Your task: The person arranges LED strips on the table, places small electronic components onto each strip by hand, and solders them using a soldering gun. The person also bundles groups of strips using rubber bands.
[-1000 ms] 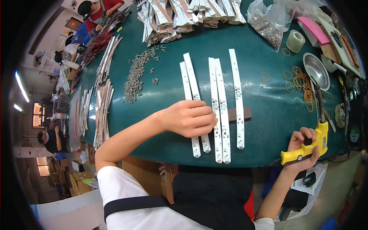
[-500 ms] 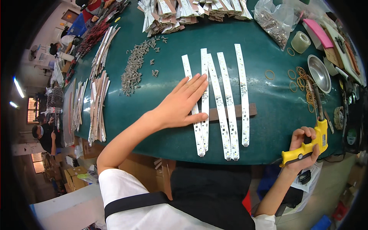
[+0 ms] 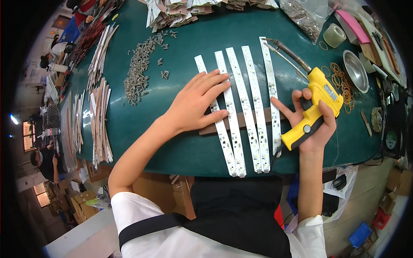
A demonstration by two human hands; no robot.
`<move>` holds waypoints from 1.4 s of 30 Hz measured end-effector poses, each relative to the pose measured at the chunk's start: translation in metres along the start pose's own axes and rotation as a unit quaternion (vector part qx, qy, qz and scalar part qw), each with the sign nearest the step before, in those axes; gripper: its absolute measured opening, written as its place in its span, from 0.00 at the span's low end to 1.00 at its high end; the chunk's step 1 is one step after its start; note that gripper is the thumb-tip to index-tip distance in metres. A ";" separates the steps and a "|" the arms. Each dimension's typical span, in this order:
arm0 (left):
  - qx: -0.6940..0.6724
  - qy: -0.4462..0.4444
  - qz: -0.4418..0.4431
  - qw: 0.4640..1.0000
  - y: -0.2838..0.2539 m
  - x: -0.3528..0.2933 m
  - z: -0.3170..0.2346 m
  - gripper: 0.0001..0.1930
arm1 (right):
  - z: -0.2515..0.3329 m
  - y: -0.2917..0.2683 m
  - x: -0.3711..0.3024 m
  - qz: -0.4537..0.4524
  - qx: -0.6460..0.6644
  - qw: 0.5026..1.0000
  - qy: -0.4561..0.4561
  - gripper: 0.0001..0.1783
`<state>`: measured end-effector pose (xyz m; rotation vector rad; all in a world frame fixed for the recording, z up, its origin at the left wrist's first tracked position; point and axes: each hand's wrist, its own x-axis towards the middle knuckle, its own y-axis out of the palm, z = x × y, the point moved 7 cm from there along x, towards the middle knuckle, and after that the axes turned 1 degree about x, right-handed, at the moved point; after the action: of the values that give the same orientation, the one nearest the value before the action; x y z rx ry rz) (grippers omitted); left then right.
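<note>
While splayed left hand [image 3: 194, 102] touches strips [image 3: 245, 103], right [image 3: 317, 136] grips soldering gun [image 3: 322, 90].

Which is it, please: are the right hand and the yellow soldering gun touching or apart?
Touching: the head view shows the right hand holding the yellow soldering gun, its handle across the palm.

The right hand [image 3: 316, 135] is bringing the yellow soldering gun [image 3: 325, 88] over to the rightmost strip [image 3: 271, 81] (one of the fingers [image 3: 282, 107] is touching it), while the other four strips [image 3: 245, 107] are fanning out more evenly left of that strip.
</note>
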<state>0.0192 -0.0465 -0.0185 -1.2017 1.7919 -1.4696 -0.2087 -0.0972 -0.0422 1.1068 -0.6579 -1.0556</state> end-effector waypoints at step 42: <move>0.147 -0.287 -0.183 0.929 -0.053 -0.070 0.220 0.29 | 0.005 0.028 -0.107 -0.093 -0.089 0.980 -0.149 0.41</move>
<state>0.2505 -0.0934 -0.0371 -1.6473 0.9596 -1.3218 -0.2449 0.0009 -0.0069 0.8738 -0.6897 -1.4325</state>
